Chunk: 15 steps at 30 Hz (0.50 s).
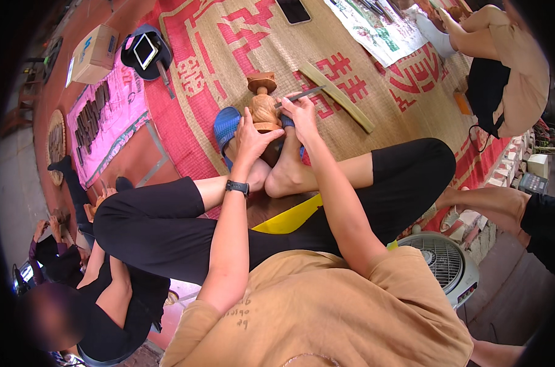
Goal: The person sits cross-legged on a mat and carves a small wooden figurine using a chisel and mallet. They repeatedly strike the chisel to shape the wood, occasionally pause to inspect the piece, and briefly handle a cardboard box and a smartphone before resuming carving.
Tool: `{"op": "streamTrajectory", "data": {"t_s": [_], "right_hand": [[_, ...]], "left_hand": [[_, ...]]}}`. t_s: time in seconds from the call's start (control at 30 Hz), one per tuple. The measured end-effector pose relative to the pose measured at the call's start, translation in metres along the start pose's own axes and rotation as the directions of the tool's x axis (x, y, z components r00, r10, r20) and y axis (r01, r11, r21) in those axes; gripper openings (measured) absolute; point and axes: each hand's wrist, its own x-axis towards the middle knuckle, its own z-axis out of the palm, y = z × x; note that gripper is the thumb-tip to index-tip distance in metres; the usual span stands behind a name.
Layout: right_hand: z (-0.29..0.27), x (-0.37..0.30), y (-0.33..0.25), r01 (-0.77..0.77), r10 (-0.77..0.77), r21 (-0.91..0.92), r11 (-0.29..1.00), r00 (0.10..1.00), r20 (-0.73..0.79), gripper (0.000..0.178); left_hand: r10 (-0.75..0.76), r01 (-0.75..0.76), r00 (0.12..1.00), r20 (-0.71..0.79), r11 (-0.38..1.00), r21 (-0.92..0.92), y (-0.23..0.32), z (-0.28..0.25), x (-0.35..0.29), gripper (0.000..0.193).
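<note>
A carved wooden figure point(263, 109), with a slim neck and a flat wide top, stands upright between my feet. My left hand point(254, 136) grips its base from the near left, thumb stretched to the right along the lower edge. In my right hand point(301, 117) is a thin dark carving chisel point(309, 93), its shaft pointing up and right while the other end meets the figure's right side. My fingers hide part of the chisel. A blue sandal point(227, 125) shows at the figure's left, beside my foot.
A wooden strip point(337, 98) lies on the patterned mat point(198, 79) to the right. Rows of dark tools point(91, 119) rest on a pink cloth at left, near a cardboard box point(94, 54). People sit on both sides; a fan point(439, 263) stands at lower right.
</note>
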Motion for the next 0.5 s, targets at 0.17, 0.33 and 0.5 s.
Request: {"op": "streamTrajectory", "data": {"t_s": [0.17,0.33,0.5], "right_hand": [[-0.006,0.003,0.000,0.024,-0.002,-0.181,0.983,0.992,0.123,0.008],[-0.009,0.005,0.004,0.006,-0.003,-0.038,0.999,0.997,0.081,0.007],[-0.004,0.003,0.002,0.009,-0.008,-0.096,0.995,1.000,0.005,0.007]], "left_hand": [[0.002,-0.001,1.000,0.012,1.000,-0.015,0.004,-0.002,-0.001,0.124],[-0.030,0.031,0.998,0.048,0.999,-0.021,0.008,-0.006,-0.002,0.122],[-0.051,0.052,0.996,0.069,0.998,-0.020,0.009,-0.008,0.000,0.123]]}}
